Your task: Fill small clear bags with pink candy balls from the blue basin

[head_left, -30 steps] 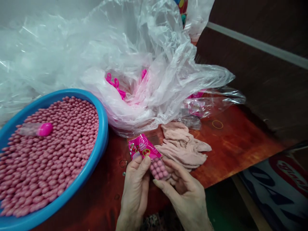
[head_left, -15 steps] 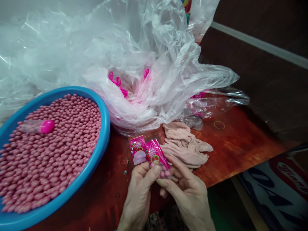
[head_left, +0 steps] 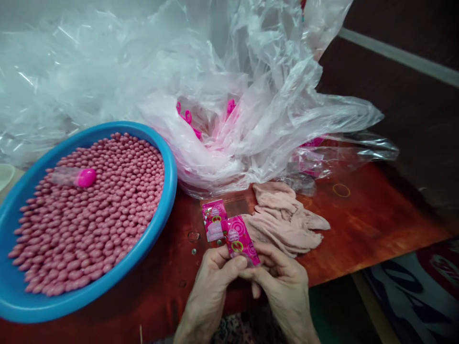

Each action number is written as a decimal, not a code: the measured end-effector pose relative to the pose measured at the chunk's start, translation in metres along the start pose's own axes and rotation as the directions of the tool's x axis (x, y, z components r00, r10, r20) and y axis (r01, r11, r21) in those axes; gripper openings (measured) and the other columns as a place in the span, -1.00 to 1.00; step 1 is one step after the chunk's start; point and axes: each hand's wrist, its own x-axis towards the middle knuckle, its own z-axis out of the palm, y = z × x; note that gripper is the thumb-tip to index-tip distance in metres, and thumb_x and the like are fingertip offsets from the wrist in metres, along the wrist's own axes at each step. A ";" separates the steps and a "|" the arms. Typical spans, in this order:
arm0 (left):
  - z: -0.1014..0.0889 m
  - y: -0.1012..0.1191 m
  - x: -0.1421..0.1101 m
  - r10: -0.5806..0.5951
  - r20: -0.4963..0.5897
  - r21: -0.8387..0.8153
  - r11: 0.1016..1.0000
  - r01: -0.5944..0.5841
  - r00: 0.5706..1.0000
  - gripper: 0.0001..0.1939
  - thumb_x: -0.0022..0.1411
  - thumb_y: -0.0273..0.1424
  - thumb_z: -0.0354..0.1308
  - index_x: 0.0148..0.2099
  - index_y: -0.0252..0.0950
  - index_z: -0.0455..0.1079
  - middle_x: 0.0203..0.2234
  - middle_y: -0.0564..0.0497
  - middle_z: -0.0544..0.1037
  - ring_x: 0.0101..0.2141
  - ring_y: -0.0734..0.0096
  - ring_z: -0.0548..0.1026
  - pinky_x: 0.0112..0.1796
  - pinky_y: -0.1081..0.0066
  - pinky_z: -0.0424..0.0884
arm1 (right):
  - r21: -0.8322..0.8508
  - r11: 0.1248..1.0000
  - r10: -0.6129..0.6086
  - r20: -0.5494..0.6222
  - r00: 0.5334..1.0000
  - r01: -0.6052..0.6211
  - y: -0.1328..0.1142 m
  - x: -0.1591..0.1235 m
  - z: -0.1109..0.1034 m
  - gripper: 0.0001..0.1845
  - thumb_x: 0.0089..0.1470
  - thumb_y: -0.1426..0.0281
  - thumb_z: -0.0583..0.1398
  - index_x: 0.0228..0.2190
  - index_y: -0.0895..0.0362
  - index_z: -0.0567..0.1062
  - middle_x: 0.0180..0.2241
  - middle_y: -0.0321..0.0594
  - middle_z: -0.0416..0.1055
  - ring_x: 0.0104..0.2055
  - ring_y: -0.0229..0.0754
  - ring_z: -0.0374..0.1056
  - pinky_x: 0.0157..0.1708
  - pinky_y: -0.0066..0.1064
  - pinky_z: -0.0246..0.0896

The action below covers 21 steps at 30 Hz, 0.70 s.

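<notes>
Between my two hands is a small pink candy packet point(head_left: 239, 234) with printed swirls, held upright above the table's near edge. My left hand point(head_left: 217, 279) pinches its lower left side, thumb on the front. The fingers of my right hand point(head_left: 281, 282) close on its lower right part, and both thumbs nearly meet there. They cover the bottom of the packet, so the candies in it are hidden. A second pink packet point(head_left: 214, 220) lies flat on the table just behind. Beside it is a crumpled beige cloth glove point(head_left: 283, 222).
A blue basin point(head_left: 171, 167) full of pink candies point(head_left: 107, 210) stands at the left, a clear scoop with a pink end point(head_left: 86, 177) on top. Behind, a large clear plastic bag point(head_left: 229, 162) holds pink plastic pieces. A rubber band point(head_left: 341, 190) lies on the red-brown table point(head_left: 373, 215).
The view has shifted, so the basin and bag appear further right. My right thumb has moved in toward the left one, and the candies at the packet's bottom are now covered.
</notes>
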 end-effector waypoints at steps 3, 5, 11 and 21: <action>-0.002 0.001 -0.004 -0.033 0.044 0.019 0.999 0.032 0.999 -0.78 0.06 -0.30 0.25 -0.35 -0.38 0.55 -0.65 0.02 0.47 -0.59 0.50 0.38 -0.43 0.47 0.33 | -0.079 0.995 -0.056 0.014 0.998 0.057 0.004 -0.001 -0.005 -0.80 -0.24 0.51 0.34 -0.44 0.10 0.58 -0.73 -0.43 0.33 -0.81 -0.41 0.12 -0.84 -0.65 0.06; -0.004 0.001 -0.008 -0.039 0.030 0.042 0.998 0.038 0.999 -0.76 0.00 -0.29 0.29 -0.34 -0.38 0.55 -0.64 0.03 0.45 -0.59 0.52 0.36 -0.43 0.47 0.33 | -0.171 0.971 -0.164 0.049 0.985 0.170 0.006 -0.003 -0.011 -0.79 -0.20 0.52 0.33 -0.41 0.06 0.59 -0.70 -0.42 0.38 -0.79 -0.37 0.20 -0.82 -0.64 0.12; -0.006 0.006 -0.022 -0.043 0.050 0.150 0.988 0.035 0.998 -0.80 -0.08 -0.29 0.33 -0.45 -0.35 0.54 -0.63 0.05 0.40 -0.59 0.57 0.27 -0.49 0.54 0.21 | -0.432 0.722 -0.480 0.251 0.841 0.541 0.006 -0.016 -0.027 -0.76 -0.04 0.30 0.32 -0.23 -0.08 0.57 -0.48 -0.33 0.56 -0.60 -0.24 0.43 -0.56 -0.55 0.35; -0.020 0.003 -0.036 -0.001 -0.044 0.068 0.998 0.004 0.999 -0.74 -0.11 -0.22 0.35 -0.42 -0.31 0.58 -0.58 0.02 0.45 -0.52 0.51 0.34 -0.43 0.52 0.26 | -0.505 0.591 -0.499 0.385 0.777 0.630 0.019 -0.018 -0.025 -0.67 -0.02 0.17 0.28 -0.16 -0.09 0.55 -0.46 -0.34 0.57 -0.61 -0.21 0.42 -0.60 -0.50 0.33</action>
